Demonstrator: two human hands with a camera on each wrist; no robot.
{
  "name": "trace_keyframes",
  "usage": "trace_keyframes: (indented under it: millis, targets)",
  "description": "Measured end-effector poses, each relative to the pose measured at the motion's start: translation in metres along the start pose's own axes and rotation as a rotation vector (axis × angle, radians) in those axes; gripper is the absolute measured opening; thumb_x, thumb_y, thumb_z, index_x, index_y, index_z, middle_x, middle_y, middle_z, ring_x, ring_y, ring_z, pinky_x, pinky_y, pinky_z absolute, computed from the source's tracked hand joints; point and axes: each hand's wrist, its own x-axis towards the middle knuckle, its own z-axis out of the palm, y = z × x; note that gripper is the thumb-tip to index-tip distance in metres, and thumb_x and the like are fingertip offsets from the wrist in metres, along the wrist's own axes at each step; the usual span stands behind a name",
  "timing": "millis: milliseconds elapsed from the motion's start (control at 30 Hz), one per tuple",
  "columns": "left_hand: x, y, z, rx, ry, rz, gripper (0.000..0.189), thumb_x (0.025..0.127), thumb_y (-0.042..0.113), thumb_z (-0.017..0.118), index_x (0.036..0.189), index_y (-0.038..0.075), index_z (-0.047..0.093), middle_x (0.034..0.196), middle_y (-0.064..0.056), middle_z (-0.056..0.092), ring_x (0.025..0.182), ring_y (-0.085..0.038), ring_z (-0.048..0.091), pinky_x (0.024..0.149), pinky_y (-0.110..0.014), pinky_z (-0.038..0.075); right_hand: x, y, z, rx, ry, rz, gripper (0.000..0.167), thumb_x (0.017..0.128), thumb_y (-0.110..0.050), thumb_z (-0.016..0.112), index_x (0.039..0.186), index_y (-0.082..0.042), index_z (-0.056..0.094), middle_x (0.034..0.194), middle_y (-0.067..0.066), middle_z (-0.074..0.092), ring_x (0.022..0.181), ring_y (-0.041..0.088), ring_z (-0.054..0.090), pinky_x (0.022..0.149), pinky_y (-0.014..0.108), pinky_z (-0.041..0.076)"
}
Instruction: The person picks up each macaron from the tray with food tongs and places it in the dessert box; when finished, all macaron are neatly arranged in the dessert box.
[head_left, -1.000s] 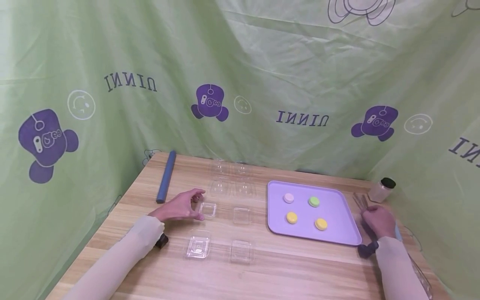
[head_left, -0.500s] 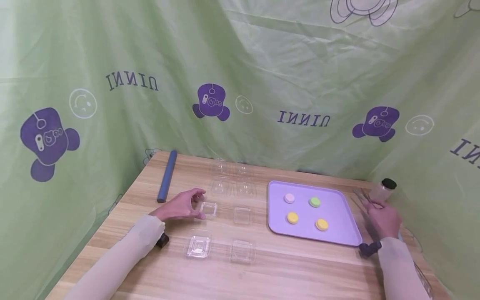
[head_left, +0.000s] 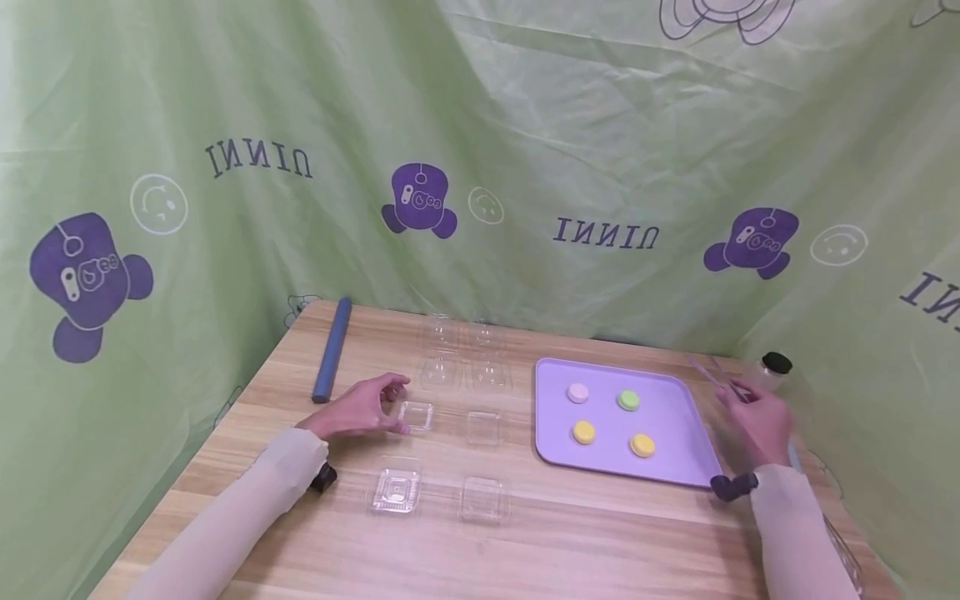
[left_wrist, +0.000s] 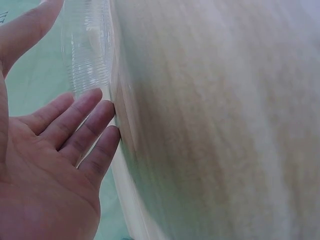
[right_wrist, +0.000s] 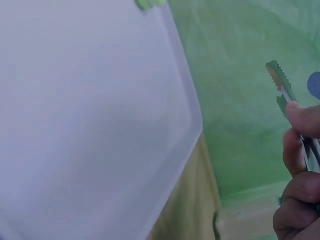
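Note:
My right hand grips metal tongs with serrated tips, just right of the purple tray. Thumb and curled fingers squeeze them in the right wrist view, and the tips stand slightly apart. On the tray lie a pink macaron, a green macaron, a yellow macaron and a second yellow macaron. To the left, my left hand has its thumb and fingers spread beside a small clear plastic box. Its fingers lie extended in the left wrist view.
Several more clear boxes stand in rows, among them a front left box and a front right box. A blue rod lies at the far left. Behind my right hand is a black-lidded jar. A green curtain surrounds the table.
My right hand shifts right, then up and back to the left, raising the tongs so their tips point past the tray's back right corner. The left hand stays by the box.

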Motion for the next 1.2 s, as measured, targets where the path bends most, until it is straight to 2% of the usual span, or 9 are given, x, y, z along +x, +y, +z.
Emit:
trace_keyframes:
  millis: [67, 133, 167, 267, 433, 667, 833, 1067, 1200]
  targets:
    - [0.000, 0.000, 0.000, 0.006, 0.000, 0.001, 0.095, 0.070, 0.043, 0.090, 0.146, 0.005, 0.048, 0.128, -0.006, 0.065, 0.117, -0.026, 0.061, 0.105, -0.049, 0.052, 0.001, -0.004, 0.000, 0.036, -0.008, -0.021, 0.055, 0.095, -0.042, 0.069, 0.136, -0.004, 0.063, 0.086, -0.014, 0.074, 0.068, -0.016, 0.052, 0.063, 0.009, 0.046]
    - [0.000, 0.000, 0.000, 0.013, 0.000, 0.002, 0.095, 0.070, 0.044, 0.090, 0.146, 0.005, 0.048, 0.128, -0.006, 0.065, 0.117, -0.026, 0.061, 0.105, -0.049, 0.052, 0.001, -0.008, 0.000, 0.089, -0.032, -0.035, 0.057, 0.095, -0.041, 0.070, 0.136, -0.001, 0.061, 0.077, -0.034, 0.062, 0.068, -0.016, 0.056, 0.064, 0.007, 0.047]
    - [0.000, 0.000, 0.000, 0.018, 0.000, 0.002, 0.095, 0.071, 0.044, 0.089, 0.146, 0.005, 0.047, 0.128, -0.006, 0.065, 0.117, -0.026, 0.061, 0.105, -0.049, 0.053, 0.001, -0.011, 0.000, 0.114, -0.047, -0.042, 0.058, 0.095, -0.040, 0.070, 0.136, 0.000, 0.060, 0.074, -0.040, 0.058, 0.069, -0.016, 0.058, 0.065, 0.007, 0.047]
    - [0.000, 0.001, -0.001, 0.016, 0.004, -0.003, 0.094, 0.071, 0.044, 0.089, 0.146, 0.005, 0.048, 0.128, -0.007, 0.065, 0.118, -0.026, 0.061, 0.106, -0.049, 0.052, -0.001, -0.020, 0.000, 0.171, -0.087, -0.057, 0.061, 0.095, -0.039, 0.070, 0.137, 0.003, 0.058, 0.073, -0.043, 0.058, 0.072, -0.014, 0.063, 0.068, 0.006, 0.048]
    - [0.000, 0.004, -0.002, 0.030, 0.015, 0.005, 0.090, 0.072, 0.043, 0.089, 0.143, 0.005, 0.051, 0.127, -0.008, 0.066, 0.116, -0.027, 0.061, 0.104, -0.049, 0.053, -0.005, -0.036, 0.003, 0.171, -0.103, -0.074, 0.060, 0.094, -0.040, 0.071, 0.135, 0.002, 0.060, 0.075, -0.039, 0.060, 0.075, -0.008, 0.067, 0.066, 0.011, 0.047]
    - [-0.001, 0.004, -0.001, 0.038, 0.020, 0.010, 0.087, 0.072, 0.043, 0.089, 0.141, 0.004, 0.054, 0.126, -0.009, 0.067, 0.114, -0.025, 0.061, 0.103, -0.047, 0.053, -0.009, -0.058, 0.009, 0.140, -0.157, -0.161, 0.057, 0.095, -0.040, 0.070, 0.136, -0.002, 0.062, 0.081, -0.037, 0.061, 0.077, -0.010, 0.063, 0.069, 0.011, 0.048]
    - [0.000, 0.004, 0.000, 0.037, 0.011, 0.008, 0.087, 0.072, 0.044, 0.089, 0.141, 0.004, 0.054, 0.127, -0.009, 0.067, 0.115, -0.025, 0.061, 0.104, -0.048, 0.053, -0.010, -0.068, 0.018, 0.177, -0.178, -0.222, 0.051, 0.094, -0.035, 0.073, 0.131, -0.001, 0.065, 0.080, -0.028, 0.067, 0.076, 0.002, 0.068, 0.064, 0.015, 0.052]
    - [0.002, 0.001, 0.001, 0.044, 0.013, 0.009, 0.086, 0.072, 0.044, 0.088, 0.141, 0.005, 0.054, 0.128, -0.010, 0.067, 0.117, -0.027, 0.061, 0.107, -0.051, 0.052, -0.014, -0.082, 0.030, 0.030, -0.189, -0.243, 0.048, 0.093, -0.047, 0.070, 0.126, -0.011, 0.071, 0.095, 0.017, 0.076, 0.071, 0.007, 0.068, 0.057, 0.021, 0.047]
    - [0.002, 0.001, 0.000, 0.047, 0.008, -0.009, 0.087, 0.072, 0.044, 0.089, 0.141, 0.005, 0.054, 0.128, -0.009, 0.067, 0.118, -0.027, 0.061, 0.108, -0.051, 0.051, -0.016, -0.088, 0.038, -0.009, -0.231, -0.255, 0.047, 0.093, -0.048, 0.070, 0.125, -0.013, 0.072, 0.094, 0.016, 0.076, 0.071, 0.011, 0.067, 0.058, 0.021, 0.049]
